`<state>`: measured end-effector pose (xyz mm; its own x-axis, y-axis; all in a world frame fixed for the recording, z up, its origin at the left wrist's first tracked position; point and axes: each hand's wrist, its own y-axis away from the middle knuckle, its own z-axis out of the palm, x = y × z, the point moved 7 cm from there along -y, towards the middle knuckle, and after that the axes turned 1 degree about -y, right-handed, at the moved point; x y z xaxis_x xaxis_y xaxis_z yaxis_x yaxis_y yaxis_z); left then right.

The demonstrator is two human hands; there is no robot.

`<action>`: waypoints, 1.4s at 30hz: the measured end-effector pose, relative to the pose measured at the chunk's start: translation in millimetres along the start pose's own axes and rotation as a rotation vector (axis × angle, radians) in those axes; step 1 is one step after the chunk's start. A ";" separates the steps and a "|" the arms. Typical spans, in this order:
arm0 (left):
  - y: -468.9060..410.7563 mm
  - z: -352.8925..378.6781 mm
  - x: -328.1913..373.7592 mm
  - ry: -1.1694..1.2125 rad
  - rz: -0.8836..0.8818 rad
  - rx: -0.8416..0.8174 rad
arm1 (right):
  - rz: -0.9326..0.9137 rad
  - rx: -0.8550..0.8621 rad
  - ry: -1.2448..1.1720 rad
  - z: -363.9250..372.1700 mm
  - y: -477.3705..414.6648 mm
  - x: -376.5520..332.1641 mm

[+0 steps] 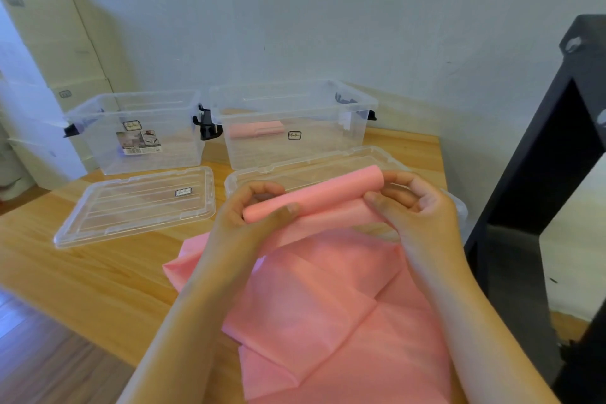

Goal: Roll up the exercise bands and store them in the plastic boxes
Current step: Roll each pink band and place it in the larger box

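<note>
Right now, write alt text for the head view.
The left hand and right hand grip a partly rolled pink exercise band over a wooden table. Behind stand a clear left box and a clear right box, both open; the right holds another rolled band.

My left hand (254,207) and right hand (414,203) grip the ends of the pink band roll (313,193). Loose band (328,298) trails toward me. Beyond the grip: lid (328,167), then box (292,121) holding a rolled band (255,129).

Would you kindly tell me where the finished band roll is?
In the head view, the finished band roll lies inside the right clear box, beyond the band being rolled.
</note>
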<state>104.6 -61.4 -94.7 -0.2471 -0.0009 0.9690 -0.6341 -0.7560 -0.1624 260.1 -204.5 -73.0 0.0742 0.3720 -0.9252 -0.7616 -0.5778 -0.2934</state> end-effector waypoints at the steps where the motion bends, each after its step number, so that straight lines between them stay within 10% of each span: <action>1: -0.4 -1.0 -0.5 0.007 -0.007 0.000 | -0.006 -0.006 0.000 0.5 0.0 -0.9; 42: 1.9 -7.6 1.9 -0.009 -0.064 -0.049 | -0.097 -0.172 0.153 -0.6 -3.6 -7.5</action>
<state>97.4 -57.8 -94.6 -0.1981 0.0407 0.9793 -0.6839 -0.7215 -0.1084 262.7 -205.7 -65.1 0.2484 0.3251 -0.9125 -0.6265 -0.6645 -0.4073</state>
